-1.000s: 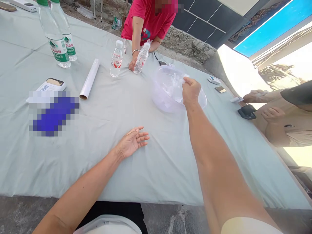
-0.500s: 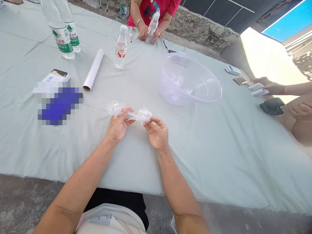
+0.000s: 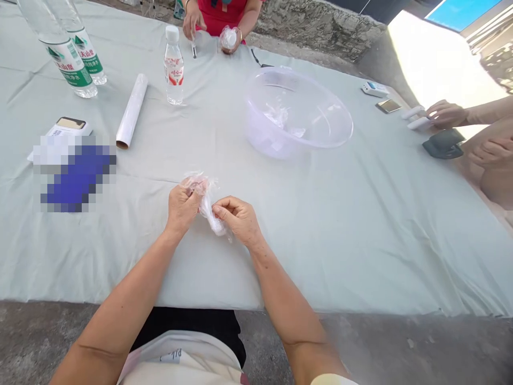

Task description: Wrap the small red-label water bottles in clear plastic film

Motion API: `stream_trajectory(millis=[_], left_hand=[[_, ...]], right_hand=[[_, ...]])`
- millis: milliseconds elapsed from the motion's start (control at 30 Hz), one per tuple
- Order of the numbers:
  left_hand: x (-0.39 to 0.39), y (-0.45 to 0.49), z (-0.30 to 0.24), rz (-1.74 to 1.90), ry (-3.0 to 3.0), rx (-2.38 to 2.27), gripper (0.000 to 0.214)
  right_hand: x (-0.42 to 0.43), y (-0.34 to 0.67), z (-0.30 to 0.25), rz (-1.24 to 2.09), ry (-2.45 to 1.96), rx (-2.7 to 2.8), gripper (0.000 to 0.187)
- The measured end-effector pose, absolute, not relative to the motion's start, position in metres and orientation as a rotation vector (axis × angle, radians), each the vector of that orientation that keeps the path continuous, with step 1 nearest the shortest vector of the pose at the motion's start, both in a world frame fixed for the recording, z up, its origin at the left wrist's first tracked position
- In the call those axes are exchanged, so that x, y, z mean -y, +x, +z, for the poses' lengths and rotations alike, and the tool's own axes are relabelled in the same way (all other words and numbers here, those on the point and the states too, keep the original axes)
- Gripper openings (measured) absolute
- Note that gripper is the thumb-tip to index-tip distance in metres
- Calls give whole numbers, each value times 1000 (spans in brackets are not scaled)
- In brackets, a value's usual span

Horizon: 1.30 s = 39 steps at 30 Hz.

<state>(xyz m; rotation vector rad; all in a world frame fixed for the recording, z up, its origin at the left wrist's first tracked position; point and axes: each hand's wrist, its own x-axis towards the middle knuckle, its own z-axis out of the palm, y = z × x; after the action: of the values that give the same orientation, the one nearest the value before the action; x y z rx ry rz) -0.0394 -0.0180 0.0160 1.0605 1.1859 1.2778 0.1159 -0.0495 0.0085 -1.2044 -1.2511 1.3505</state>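
Note:
A crumpled piece of clear plastic wrap (image 3: 208, 209) is bunched between my hands, above the cloth-covered table. My left hand (image 3: 183, 206) is closed round its upper left end, and loose wrap sticks out past the fingers. With thumb and fingertips, my right hand (image 3: 237, 218) pinches the wrap's right side; a twisted tail of it hangs down between the two hands. Up and to the left lies a white roll of plastic wrap (image 3: 133, 109) with a brown cardboard core. Beyond my right hand stands a clear plastic basin (image 3: 336, 136) with crumpled wrap inside.
A small water bottle (image 3: 174, 72) and two large bottles (image 3: 72, 67) stand on the tablecloth (image 3: 340, 235). Left lie a white box (image 3: 66, 128) and a blurred blue object (image 3: 78, 179). Across the table a person in red (image 3: 220, 16) holds something wrapped. Another person's hands (image 3: 447, 115) are at right.
The stretched wrap between my hands is now gathered closer and hangs lower. My left hand has curled round it. The person opposite has lowered and tipped the bottle.

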Motion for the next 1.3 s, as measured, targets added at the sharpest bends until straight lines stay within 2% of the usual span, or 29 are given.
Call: stream_trajectory(millis=[167, 300, 433, 567, 667, 800, 1033, 1300], left_hand=[[17, -43, 19, 973, 883, -830, 51], [20, -34, 15, 965, 869, -1052, 38], [20, -32, 12, 1136, 926, -1220, 35], [22, -37, 18, 1057, 959, -875, 42], [24, -38, 23, 891, 988, -747, 38], [23, -38, 23, 923, 881, -869, 29], [8, -51, 21, 1026, 697, -1029, 35], [-1, -70, 27, 1078, 656, -1235, 20]], right_hand=[[49, 118, 13, 1341, -1150, 972, 34], [50, 120, 12, 1427, -1104, 1059, 51], [55, 112, 13, 1333, -1247, 1258, 39], [52, 109, 14, 1407, -1209, 1029, 39], [47, 112, 11, 1408, -1170, 860, 39], [42, 118, 7, 1361, -1139, 777, 38], [33, 137, 11, 1287, -1119, 470, 45], [21, 169, 12, 1102, -1320, 301, 28]])
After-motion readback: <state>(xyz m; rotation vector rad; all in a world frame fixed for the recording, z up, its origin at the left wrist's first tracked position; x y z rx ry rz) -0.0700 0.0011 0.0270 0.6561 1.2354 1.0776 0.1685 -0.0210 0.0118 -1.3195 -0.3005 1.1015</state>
